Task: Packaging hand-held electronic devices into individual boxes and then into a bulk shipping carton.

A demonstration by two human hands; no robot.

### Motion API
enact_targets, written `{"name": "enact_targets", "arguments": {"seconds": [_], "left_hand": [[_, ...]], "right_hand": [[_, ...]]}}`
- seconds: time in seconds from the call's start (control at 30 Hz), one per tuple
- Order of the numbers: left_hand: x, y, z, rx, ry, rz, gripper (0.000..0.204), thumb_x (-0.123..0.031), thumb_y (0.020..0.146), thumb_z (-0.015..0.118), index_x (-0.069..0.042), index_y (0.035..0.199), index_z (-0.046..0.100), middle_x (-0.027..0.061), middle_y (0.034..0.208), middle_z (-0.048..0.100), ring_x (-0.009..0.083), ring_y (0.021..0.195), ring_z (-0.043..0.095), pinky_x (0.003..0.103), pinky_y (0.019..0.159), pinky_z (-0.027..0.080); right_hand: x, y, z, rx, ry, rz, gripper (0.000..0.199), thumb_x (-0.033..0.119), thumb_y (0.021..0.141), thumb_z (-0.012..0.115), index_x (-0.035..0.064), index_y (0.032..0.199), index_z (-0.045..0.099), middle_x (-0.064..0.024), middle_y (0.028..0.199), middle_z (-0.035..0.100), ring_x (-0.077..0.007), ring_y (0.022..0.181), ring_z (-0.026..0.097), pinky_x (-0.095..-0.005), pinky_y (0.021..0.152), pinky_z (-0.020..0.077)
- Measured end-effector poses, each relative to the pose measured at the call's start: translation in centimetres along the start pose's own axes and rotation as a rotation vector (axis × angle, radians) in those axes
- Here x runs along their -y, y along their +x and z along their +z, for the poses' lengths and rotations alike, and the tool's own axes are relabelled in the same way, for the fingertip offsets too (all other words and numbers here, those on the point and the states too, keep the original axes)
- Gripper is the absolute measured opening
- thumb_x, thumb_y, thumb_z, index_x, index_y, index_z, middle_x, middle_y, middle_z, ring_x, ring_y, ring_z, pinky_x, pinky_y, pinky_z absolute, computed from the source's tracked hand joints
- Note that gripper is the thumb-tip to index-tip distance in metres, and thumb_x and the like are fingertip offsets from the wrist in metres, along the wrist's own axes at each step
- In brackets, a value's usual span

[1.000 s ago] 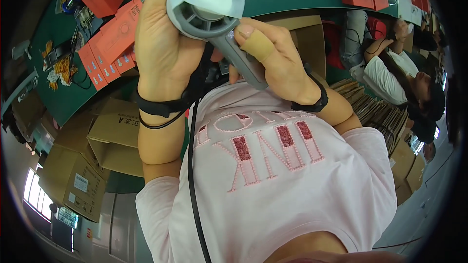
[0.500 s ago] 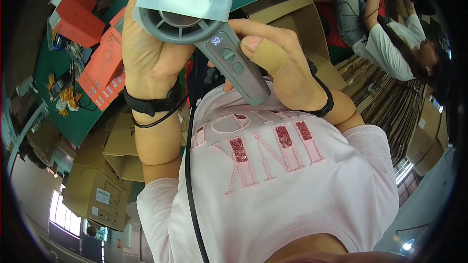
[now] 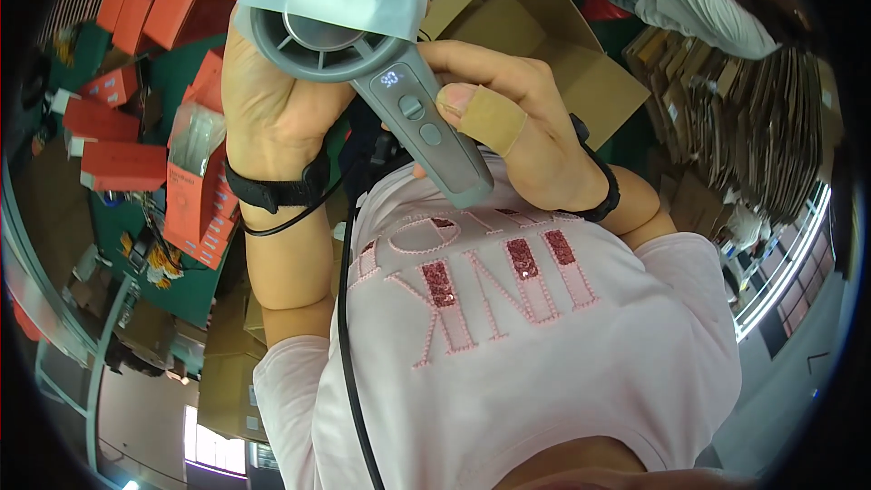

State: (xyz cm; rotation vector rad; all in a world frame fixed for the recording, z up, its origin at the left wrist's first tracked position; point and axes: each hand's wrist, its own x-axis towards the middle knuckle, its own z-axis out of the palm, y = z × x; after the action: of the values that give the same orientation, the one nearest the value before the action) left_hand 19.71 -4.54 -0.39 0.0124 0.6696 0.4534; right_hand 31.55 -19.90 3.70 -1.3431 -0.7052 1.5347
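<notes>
A grey handheld fan is held up in front of my chest, its round head at the top left and its handle slanting down to the right. On the handle are a small lit display and two buttons. A pale translucent sheet lies over the upper part of the fan's head. My right hand is closed around the handle, with a bandaged thumb beside the buttons and its other fingers mostly behind. My left hand is behind the fan's head, palm showing; its fingers are hidden by the sheet and the head.
Red boxes stand on the green table at the left, with orange wires nearby. An open cardboard box is beyond my right hand. Flattened cardboard is stacked at the right, below another person's sleeve.
The view has turned, so the boxes, table and other person have shifted in the picture. The fan sits slightly farther left and lower, with both hands still at it.
</notes>
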Motion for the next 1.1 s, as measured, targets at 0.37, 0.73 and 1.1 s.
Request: {"name": "enact_targets", "arguments": {"seconds": [0.37, 0.73, 1.1], "left_hand": [[3.1, 8.1, 7.4, 0.248, 0.227, -0.156, 0.036, -0.031, 0.095, 0.059, -0.004, 0.119, 0.057, 0.0127, 0.107, 0.067, 0.0291, 0.093, 0.065, 0.052, 0.084, 0.053], [9.8, 14.7, 13.0, 0.221, 0.231, -0.094, 0.037, -0.033, 0.098, 0.054, -0.004, 0.121, 0.052, 0.0103, 0.111, 0.063, 0.025, 0.102, 0.061, 0.043, 0.093, 0.049], [8.8, 11.3, 12.9, 0.285, 0.235, -0.174, 0.037, -0.03, 0.095, 0.06, -0.004, 0.121, 0.055, 0.0104, 0.11, 0.065, 0.0247, 0.1, 0.062, 0.041, 0.09, 0.05]], "right_hand": [[0.3, -1.4, -6.2, -0.217, 0.259, -0.117, 0.052, 0.028, 0.094, 0.048, -0.0063, 0.132, 0.046, -0.0156, 0.101, 0.066, -0.0154, 0.074, 0.064, -0.0286, 0.071, 0.053], [-1.9, -2.1, -14.5, -0.444, 0.465, -0.271, 0.046, 0.013, 0.092, 0.056, -0.0011, 0.135, 0.048, -0.0107, 0.104, 0.063, -0.0111, 0.074, 0.058, -0.0255, 0.065, 0.0488], [-3.2, -2.3, -14.5, -0.397, 0.402, -0.346, 0.05, 0.014, 0.089, 0.058, -0.0028, 0.135, 0.049, -0.0093, 0.1, 0.062, -0.0094, 0.075, 0.056, -0.0243, 0.068, 0.049]]}}
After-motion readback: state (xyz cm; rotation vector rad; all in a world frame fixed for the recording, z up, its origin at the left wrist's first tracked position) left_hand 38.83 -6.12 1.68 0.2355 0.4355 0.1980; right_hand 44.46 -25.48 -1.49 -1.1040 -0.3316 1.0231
